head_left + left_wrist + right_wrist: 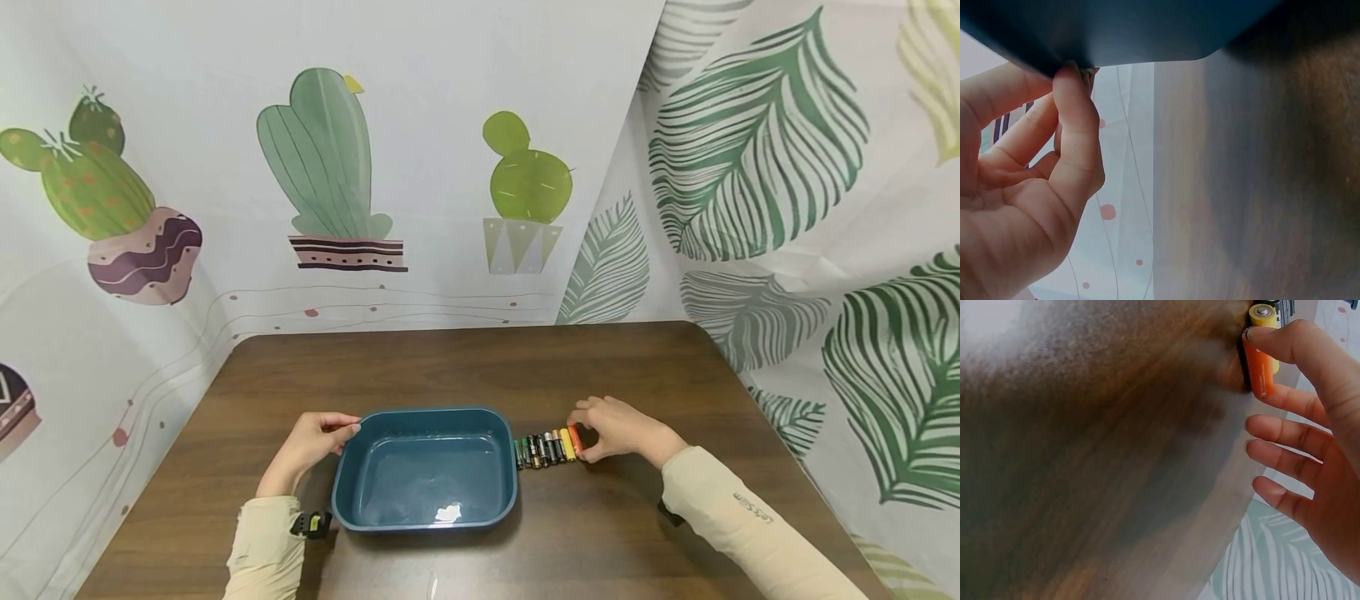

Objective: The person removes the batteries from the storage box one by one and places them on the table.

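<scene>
A dark teal rectangular basin (427, 527) rests on the table, its bare inner floor showing. At its far left corner my left hand (311, 443) pinches the rim between thumb and fingers; the left wrist view shows the fingertips (1072, 81) against the basin's edge. To the right of the basin, several batteries (534, 450) lie side by side in a row. My right hand (621, 427) pinches the orange battery (1259, 365) by its two ends, thumb on one and index finger on the other. Right beside it lies a yellow battery (567, 445).
The brown wooden table (637, 533) runs back to a hanging cloth (442, 150) printed with cacti. Another leaf-patterned cloth (757, 150) hangs on the right side. Black wrist cameras are strapped near both sleeves, the left one (311, 524) close to the basin.
</scene>
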`<state>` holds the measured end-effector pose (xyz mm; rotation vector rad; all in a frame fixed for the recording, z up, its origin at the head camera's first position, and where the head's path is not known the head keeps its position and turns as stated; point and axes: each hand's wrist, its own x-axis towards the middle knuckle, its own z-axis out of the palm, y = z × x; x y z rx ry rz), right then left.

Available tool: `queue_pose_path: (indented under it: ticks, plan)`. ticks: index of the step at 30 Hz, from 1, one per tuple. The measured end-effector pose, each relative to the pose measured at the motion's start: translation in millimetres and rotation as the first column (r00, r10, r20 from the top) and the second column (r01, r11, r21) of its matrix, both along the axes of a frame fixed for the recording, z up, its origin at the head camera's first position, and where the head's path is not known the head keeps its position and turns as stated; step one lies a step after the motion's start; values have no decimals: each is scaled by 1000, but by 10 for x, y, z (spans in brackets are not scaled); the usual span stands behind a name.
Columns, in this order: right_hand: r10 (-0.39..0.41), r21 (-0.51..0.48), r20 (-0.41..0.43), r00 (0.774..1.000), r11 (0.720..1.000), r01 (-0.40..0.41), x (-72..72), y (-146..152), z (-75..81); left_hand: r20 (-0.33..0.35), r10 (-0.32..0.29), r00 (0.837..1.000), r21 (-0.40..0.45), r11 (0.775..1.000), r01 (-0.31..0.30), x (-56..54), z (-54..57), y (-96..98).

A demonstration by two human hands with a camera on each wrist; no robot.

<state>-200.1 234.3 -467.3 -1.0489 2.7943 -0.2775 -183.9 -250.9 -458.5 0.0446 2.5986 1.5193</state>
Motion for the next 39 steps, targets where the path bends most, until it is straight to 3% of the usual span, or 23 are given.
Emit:
queue_pose_path:
  ticks: [15, 28, 39]
  plan:
    - [2, 2, -7, 1000, 1000, -2, 23, 18, -9, -5, 12, 1000, 4, 1000, -12, 3, -16, 1]
    - [-4, 5, -1, 1000, 1000, 4, 33, 20, 0, -7, -17, 1000, 17, 1000, 17, 19, 5, -14]
    - [-16, 13, -3, 1000, 1000, 16, 57, 41, 59, 7, -19, 1000, 83, 996, 18, 10, 45, -100]
